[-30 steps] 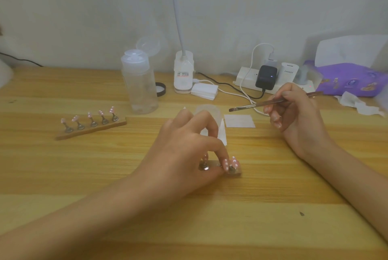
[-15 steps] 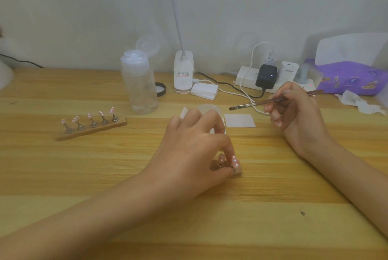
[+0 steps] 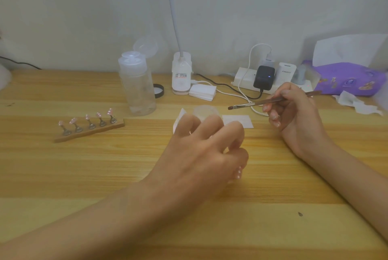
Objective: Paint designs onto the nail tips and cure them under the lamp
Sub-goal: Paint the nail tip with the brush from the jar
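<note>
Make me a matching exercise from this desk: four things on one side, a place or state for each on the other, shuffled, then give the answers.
Things:
1 brush
2 clear bottle
3 wooden stand
4 black charger

States:
A plugged into the power strip
B cap flipped open
C pinched in the right hand
D carrying five nail tips

Pairs: 1-C, 2-B, 3-D, 4-A

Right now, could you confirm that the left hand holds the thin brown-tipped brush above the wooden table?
Not quite: the right hand holds the thin brown-tipped brush above the wooden table, as the head view shows; the left hand grips a pink dotted nail tip.
</note>
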`<state>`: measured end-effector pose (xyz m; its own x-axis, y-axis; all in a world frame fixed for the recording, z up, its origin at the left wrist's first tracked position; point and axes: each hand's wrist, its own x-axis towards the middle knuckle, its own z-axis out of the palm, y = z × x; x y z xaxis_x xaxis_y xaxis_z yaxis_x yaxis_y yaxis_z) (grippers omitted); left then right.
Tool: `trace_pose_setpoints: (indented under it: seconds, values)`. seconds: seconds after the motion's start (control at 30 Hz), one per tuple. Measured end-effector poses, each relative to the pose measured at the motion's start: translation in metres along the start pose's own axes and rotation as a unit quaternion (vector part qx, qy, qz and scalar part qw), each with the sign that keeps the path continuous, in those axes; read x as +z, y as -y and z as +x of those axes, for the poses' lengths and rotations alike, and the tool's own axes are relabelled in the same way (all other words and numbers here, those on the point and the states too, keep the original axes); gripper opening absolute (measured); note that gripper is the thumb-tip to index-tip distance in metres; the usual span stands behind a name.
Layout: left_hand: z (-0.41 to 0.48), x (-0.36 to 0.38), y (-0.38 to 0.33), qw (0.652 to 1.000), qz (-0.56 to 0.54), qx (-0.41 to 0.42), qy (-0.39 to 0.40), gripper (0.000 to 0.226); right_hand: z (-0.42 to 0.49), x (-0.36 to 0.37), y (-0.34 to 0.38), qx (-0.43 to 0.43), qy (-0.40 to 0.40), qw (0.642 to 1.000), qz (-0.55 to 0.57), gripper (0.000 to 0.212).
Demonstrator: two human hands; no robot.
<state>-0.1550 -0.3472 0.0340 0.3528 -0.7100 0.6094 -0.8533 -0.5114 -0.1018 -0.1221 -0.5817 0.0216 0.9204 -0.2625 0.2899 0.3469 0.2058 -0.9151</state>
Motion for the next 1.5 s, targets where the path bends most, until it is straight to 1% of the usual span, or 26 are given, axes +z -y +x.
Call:
trace_pose_setpoints:
  seconds: [0.07, 0.13, 0.17, 0.23, 0.3, 0.37, 0.47, 0.53, 0.57, 0.63, 0.7, 0.8, 0.9, 1.07, 1.3, 1.5]
  values:
    - [0.004, -0.01, 0.004, 0.998, -0.039, 0.011, -0.038, 0.006, 0.0, 0.0, 0.0, 0.002, -0.004, 1.0, 0.013, 0.028]
    - [0.01, -0.022, 0.019, 0.989, -0.134, 0.005, -0.06, 0.001, 0.001, 0.0, 0.001, 0.006, -0.017, 0.999, 0.029, 0.03]
    - [0.013, -0.027, 0.028, 0.98, -0.188, -0.012, -0.07, 0.001, 0.001, 0.0, 0.001, 0.007, -0.023, 0.999, 0.035, 0.03]
    - [0.015, -0.032, 0.047, 0.951, -0.284, -0.075, -0.096, 0.002, 0.001, 0.001, 0.002, 0.005, -0.025, 0.999, 0.04, 0.03]
    - [0.013, -0.027, 0.061, 0.909, -0.371, -0.146, -0.124, 0.003, 0.001, 0.005, 0.004, 0.001, -0.026, 0.999, 0.042, 0.032]
    - [0.01, -0.015, 0.071, 0.866, -0.435, -0.205, -0.133, 0.001, 0.001, 0.01, 0.007, -0.006, -0.03, 0.999, 0.04, 0.036]
    - [0.004, 0.004, 0.078, 0.814, -0.49, -0.287, -0.125, 0.002, -0.001, 0.02, 0.013, -0.026, -0.021, 0.999, 0.005, 0.025]
    - [0.003, 0.014, 0.081, 0.785, -0.515, -0.322, -0.122, 0.003, -0.002, 0.027, 0.016, -0.044, -0.004, 0.999, -0.024, 0.024]
    - [0.003, 0.017, 0.083, 0.774, -0.524, -0.333, -0.121, 0.003, -0.002, 0.031, 0.018, -0.053, 0.002, 0.998, -0.036, 0.024]
    - [0.004, 0.021, 0.085, 0.758, -0.544, -0.339, -0.121, 0.009, -0.002, 0.04, 0.02, -0.069, 0.01, 0.996, -0.058, 0.025]
    - [0.004, 0.024, 0.087, 0.744, -0.566, -0.332, -0.125, 0.008, -0.001, 0.049, 0.022, -0.085, 0.02, 0.991, -0.096, 0.027]
    - [0.001, 0.028, 0.089, 0.735, -0.58, -0.324, -0.136, 0.006, 0.0, 0.057, 0.021, -0.107, 0.054, 0.978, -0.169, 0.029]
    - [-0.001, 0.031, 0.091, 0.73, -0.58, -0.335, -0.138, 0.007, -0.004, 0.061, 0.016, -0.106, 0.074, 0.971, -0.202, 0.028]
    - [-0.005, 0.03, 0.09, 0.75, -0.557, -0.335, -0.118, 0.009, -0.007, 0.062, 0.008, -0.106, 0.1, 0.958, -0.248, 0.027]
    - [-0.005, 0.024, 0.085, 0.762, -0.55, -0.326, -0.103, 0.006, -0.008, 0.061, 0.001, -0.091, 0.108, 0.958, -0.25, 0.028]
    - [-0.008, 0.026, 0.086, 0.769, -0.534, -0.337, -0.1, 0.007, -0.012, 0.062, -0.003, -0.08, 0.106, 0.966, -0.22, 0.027]
